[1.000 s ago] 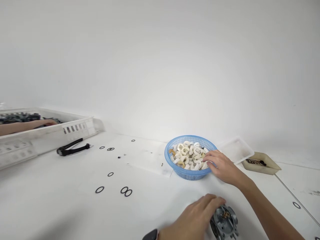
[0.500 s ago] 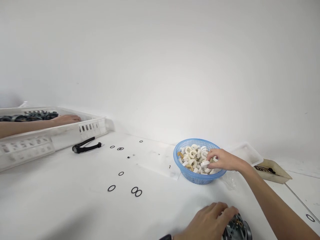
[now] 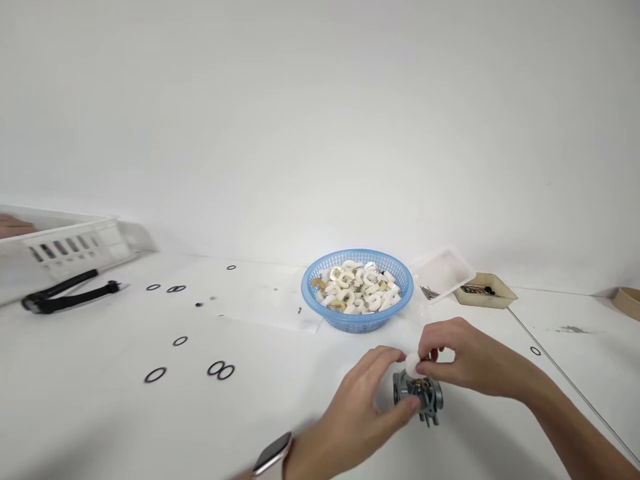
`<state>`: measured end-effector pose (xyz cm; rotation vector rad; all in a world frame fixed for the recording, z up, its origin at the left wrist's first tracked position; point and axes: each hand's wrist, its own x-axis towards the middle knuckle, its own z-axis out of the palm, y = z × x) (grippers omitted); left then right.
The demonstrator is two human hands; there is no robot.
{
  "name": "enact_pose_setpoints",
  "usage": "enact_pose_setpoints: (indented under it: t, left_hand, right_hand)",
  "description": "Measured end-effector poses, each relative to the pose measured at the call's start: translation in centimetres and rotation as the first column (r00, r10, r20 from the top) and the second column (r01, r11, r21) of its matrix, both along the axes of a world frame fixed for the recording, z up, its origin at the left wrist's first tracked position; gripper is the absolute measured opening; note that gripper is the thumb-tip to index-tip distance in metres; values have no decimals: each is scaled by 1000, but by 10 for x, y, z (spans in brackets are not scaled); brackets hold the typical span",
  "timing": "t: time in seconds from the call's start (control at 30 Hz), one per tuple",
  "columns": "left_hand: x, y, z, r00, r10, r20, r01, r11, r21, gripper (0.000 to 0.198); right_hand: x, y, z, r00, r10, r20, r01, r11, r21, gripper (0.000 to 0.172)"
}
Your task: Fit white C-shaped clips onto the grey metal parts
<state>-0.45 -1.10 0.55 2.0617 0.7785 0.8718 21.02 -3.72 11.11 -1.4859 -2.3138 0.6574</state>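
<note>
My left hand (image 3: 363, 407) grips a small grey metal carburetor body (image 3: 419, 395) on the white table, near the front. My right hand (image 3: 463, 360) pinches a white ring-shaped part (image 3: 412, 363) and holds it right on top of the metal body. Behind them stands a blue plastic basket (image 3: 357, 321) filled with several white and cream ring parts (image 3: 356, 288). A watch (image 3: 271, 454) shows on my left wrist.
Black O-rings (image 3: 221, 369) lie scattered on the table at the left. A black tool (image 3: 65, 295) lies by a white crate (image 3: 65, 245), where another person's hand (image 3: 13, 226) shows. A white tray (image 3: 443, 272) and a beige tray (image 3: 484, 291) sit behind the basket.
My right hand left the basket with a white ring and came down to the metal body. My left hand turned the body upright. The view shifted right.
</note>
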Motion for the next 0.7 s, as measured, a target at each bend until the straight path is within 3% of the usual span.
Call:
enact_pose_setpoints:
  t: [0.1,0.27,0.37,0.5,0.57,0.7]
  left_hand:
    - [2,3,-3,988,36,148,-47,996,73,12]
    - [0,3,6,964,36,264,-66,992,104,8]
    - [-2,4,15,962,48,269,-33,998,-60,19]
    - [-5,10,27,947,-6,321,145,900,-411,35]
    - [-6,12,31,936,-18,351,200,849,-488,35]
    - [-8,12,31,928,-26,372,237,810,-536,33]
  right_hand:
    - [-5,-3,-6,999,29,-30,-27,997,68,19]
    - [-2,-3,-5,993,53,-101,-45,996,83,20]
    - [1,-5,7,996,20,-84,-18,1000,22,12]
    - [1,-6,21,996,54,-64,-57,997,-45,47]
    - [-3,-5,21,996,71,-50,-73,997,-28,48]
    - [-12,-6,12,998,56,-24,-56,998,-25,34]
